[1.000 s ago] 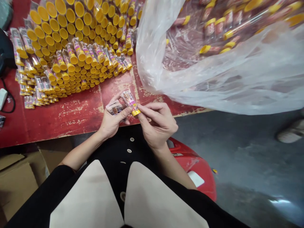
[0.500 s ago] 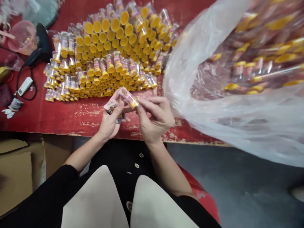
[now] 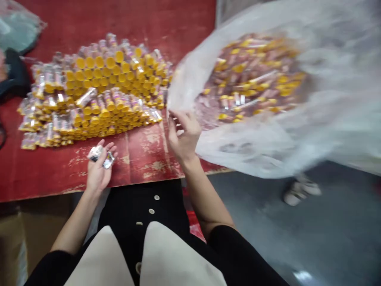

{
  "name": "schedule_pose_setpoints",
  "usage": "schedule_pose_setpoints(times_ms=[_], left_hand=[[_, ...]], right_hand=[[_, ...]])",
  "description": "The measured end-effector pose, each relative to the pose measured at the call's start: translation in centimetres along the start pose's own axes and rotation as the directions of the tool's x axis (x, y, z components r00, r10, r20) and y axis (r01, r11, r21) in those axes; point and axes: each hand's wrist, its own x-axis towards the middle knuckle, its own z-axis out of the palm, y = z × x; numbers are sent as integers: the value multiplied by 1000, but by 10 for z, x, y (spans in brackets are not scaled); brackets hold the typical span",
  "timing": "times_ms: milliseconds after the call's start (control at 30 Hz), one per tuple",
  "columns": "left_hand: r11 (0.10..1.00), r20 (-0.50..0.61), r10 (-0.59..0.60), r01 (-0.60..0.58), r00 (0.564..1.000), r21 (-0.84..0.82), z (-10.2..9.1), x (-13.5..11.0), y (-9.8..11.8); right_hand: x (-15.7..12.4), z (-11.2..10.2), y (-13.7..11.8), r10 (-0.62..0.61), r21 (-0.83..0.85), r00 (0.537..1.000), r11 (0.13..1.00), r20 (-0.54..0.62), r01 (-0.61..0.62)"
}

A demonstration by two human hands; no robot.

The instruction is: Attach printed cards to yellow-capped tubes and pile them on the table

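Observation:
My left hand (image 3: 98, 171) rests at the front edge of the red table (image 3: 143, 155) and holds a small stack of printed labels (image 3: 100, 155) against its fingers. My right hand (image 3: 182, 135) is raised at the mouth of a big clear plastic bag (image 3: 297, 135), fingers apart with nothing in them that I can see. Inside the bag lie many small tubes with yellow caps (image 3: 253, 75). A large pile of labelled yellow-capped tubes (image 3: 98, 91) lies on the table beyond my left hand. The picture is blurred by motion.
A black device (image 3: 14, 75) sits at the table's left edge. A cardboard box (image 3: 12, 238) stands below the table on the left. Another person's shoe (image 3: 300, 192) is on the grey floor under the bag. A red stool (image 3: 193, 218) shows beside my lap.
The tube held between both hands is gone from them. My hands have parted: the left moved left and down with the labels, the right rose to the bag's mouth. The view swung right.

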Motion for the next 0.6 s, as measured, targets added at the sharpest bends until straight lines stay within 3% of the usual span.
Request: schedule_pose_setpoints(times_ms=[33, 100, 167, 267, 333, 367, 433, 533, 600], left_hand=[[999, 3, 17, -17, 1000, 33, 0, 2, -2], [987, 37, 117, -120, 992, 107, 5, 5, -1], [926, 82, 321, -330, 944, 182, 12, 7, 10], [690, 114, 653, -650, 749, 319, 22, 20, 45], [522, 154, 760, -734, 631, 435, 24, 36, 75], [460, 188, 772, -738, 607, 493, 24, 44, 89], [396, 276, 728, -713, 628, 578, 28, 53, 108], [391, 407, 592, -689, 696, 610, 41, 50, 108], [375, 427, 601, -710, 676, 596, 47, 46, 101]], right_hand=[[11, -15, 33, 88, -131, 996, 988, 28, -83], [41, -43, 96, 305, -411, 949, 878, 82, -247], [72, -59, 144, 428, -541, 892, 790, 146, -290], [100, -54, 173, 385, -479, 871, 852, 305, -209], [105, -41, 178, 295, -392, 857, 912, 422, -121], [104, -34, 179, 252, -356, 854, 930, 455, -85], [102, -24, 181, 199, -324, 864, 945, 462, -45], [99, -18, 186, 191, -337, 898, 940, 396, -52], [101, -19, 189, 197, -349, 926, 934, 322, -77]])
